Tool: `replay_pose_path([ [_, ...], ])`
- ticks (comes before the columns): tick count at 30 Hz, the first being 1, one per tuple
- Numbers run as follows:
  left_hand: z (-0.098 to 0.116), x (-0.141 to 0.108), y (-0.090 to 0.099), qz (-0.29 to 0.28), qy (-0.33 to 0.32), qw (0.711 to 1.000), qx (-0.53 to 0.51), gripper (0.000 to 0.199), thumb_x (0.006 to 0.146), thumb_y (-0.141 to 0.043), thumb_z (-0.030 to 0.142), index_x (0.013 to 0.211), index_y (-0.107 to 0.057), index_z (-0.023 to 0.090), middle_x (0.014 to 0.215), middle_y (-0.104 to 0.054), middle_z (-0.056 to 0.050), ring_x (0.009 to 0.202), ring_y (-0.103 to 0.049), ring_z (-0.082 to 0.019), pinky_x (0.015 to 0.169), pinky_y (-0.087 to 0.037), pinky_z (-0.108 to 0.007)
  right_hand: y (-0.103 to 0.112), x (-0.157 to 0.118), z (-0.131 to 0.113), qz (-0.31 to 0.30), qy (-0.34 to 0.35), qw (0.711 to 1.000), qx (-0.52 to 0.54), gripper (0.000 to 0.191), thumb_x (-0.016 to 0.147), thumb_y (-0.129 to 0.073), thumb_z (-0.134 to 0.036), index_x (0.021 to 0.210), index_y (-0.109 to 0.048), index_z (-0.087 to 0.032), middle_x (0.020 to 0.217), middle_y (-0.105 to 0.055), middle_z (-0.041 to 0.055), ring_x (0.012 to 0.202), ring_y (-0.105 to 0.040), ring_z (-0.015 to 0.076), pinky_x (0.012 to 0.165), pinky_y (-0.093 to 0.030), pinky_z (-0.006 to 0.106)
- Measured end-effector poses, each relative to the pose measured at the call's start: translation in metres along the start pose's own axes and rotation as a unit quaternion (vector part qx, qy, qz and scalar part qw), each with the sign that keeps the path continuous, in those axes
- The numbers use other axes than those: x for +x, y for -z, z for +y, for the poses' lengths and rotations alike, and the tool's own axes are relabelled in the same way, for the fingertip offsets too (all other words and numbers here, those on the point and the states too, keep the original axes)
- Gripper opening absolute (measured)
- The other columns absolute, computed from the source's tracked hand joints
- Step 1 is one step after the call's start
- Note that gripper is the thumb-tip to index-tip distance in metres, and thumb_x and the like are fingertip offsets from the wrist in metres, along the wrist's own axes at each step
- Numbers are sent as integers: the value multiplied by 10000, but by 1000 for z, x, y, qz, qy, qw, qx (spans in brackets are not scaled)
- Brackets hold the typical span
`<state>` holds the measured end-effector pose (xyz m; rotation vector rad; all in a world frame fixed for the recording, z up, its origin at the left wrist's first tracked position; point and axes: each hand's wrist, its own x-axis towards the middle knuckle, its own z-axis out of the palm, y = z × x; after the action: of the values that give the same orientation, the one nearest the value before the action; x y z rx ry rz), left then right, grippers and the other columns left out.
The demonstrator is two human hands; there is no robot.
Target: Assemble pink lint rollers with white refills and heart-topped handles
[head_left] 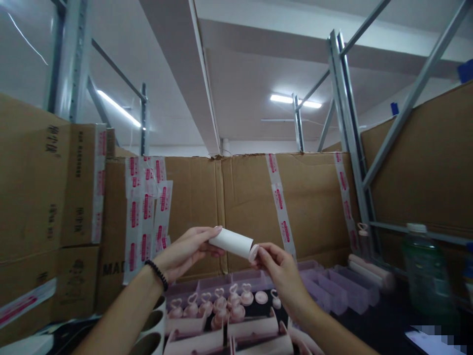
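Note:
My left hand (190,250) is closed around the left end of a white cylindrical tube (233,242), which tilts slightly down to the right. In my right hand (278,266), a small round pink cap (253,253) is pinched between thumb and fingers. The cap stands at the tube's right end; whether it touches the rim I cannot tell. Below both hands sit several pink heart-topped pieces (220,304), with a flat pink disc (261,297) beside them. Nearer to me lie several pale pink tubes (253,327) in compartments.
A translucent purple tray (212,283) runs behind the pink pieces, with purple bins (332,291) at right. Large openings of pale cylinders (148,342) show at lower left. A green bottle (424,268) and a phone (432,341) are far right. Cardboard (244,202) walls the back.

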<state>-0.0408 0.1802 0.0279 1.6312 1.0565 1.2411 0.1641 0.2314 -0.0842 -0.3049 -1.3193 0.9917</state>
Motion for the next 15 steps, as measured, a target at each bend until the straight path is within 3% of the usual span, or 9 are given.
replay_pose_path([
  [10, -6, 5, -9, 15, -3, 999, 46, 382, 814, -728, 411, 989, -693, 73, 988, -745, -147, 773, -696, -199, 739, -549, -312, -3, -1, 1, 71, -127, 985, 97, 416, 624, -865, -446, 855, -745, -123, 788, -759, 67, 683, -704, 163, 708, -575, 289],
  [15, -6, 9, -17, 43, -19, 994, 96, 457, 753, -759, 472, 965, -678, 75, 923, -740, -136, 750, -697, -224, 700, -537, -336, -6, -4, -6, 78, -161, 976, 126, 446, 630, -866, -431, 907, -771, -94, 802, -769, 86, 744, -718, 162, 771, -571, 259],
])
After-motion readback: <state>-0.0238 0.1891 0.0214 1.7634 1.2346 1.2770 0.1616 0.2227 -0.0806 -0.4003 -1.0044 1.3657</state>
